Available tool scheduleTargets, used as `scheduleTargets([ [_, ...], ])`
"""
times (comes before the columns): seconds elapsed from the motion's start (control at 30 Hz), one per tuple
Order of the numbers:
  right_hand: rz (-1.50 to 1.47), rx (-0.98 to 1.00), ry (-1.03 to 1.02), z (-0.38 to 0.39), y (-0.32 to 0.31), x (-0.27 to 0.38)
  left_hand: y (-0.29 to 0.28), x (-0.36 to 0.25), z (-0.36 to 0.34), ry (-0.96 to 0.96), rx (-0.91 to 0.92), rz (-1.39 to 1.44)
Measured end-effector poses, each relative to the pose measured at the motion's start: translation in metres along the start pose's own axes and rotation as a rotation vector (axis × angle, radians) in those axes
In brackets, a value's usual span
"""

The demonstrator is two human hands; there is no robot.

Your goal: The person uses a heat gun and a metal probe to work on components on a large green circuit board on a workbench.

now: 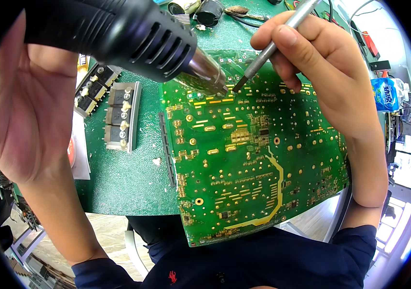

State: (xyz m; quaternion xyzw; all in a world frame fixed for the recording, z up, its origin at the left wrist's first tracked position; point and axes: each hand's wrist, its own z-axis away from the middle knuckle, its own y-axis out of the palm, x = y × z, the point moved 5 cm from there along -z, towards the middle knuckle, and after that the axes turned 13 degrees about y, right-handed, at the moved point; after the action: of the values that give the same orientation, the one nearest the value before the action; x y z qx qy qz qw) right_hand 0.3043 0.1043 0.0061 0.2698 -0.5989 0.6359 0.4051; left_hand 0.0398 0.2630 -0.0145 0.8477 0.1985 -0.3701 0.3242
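Note:
A large green circuit board (249, 168) lies in front of me, its near edge reaching past the table edge toward my body. My left hand (29, 111) is wrapped round a black heat gun (142, 48), with most of its fingers hidden. The gun's metal nozzle (205, 74) points down at the upper part of the board, close to its surface. Pinched between thumb and fingers of my right hand (323, 62) is a slim grey metal pen-shaped tool (275, 45) with a flat dark tip. That tip is just right of the nozzle, at or close to the board; contact cannot be made out.
Two metal heatsink strips with black components, one standing left (97, 86) and one nearer the board (122, 115), lie on the green table mat (118, 183). A brush (236, 9) and cables sit at the back. A blue packet (384, 94) is at the right.

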Motion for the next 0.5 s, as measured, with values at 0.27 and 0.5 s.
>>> scheduleTargets([
  [0.27,-0.055,0.171,0.297,-0.017,0.005,0.015,-0.001,0.004,0.001,-0.057,0.04,0.105],
  [0.5,0.065,0.183,0.219,-0.025,0.012,0.026,0.009,0.003,0.001,-0.053,-0.008,-0.045],
])
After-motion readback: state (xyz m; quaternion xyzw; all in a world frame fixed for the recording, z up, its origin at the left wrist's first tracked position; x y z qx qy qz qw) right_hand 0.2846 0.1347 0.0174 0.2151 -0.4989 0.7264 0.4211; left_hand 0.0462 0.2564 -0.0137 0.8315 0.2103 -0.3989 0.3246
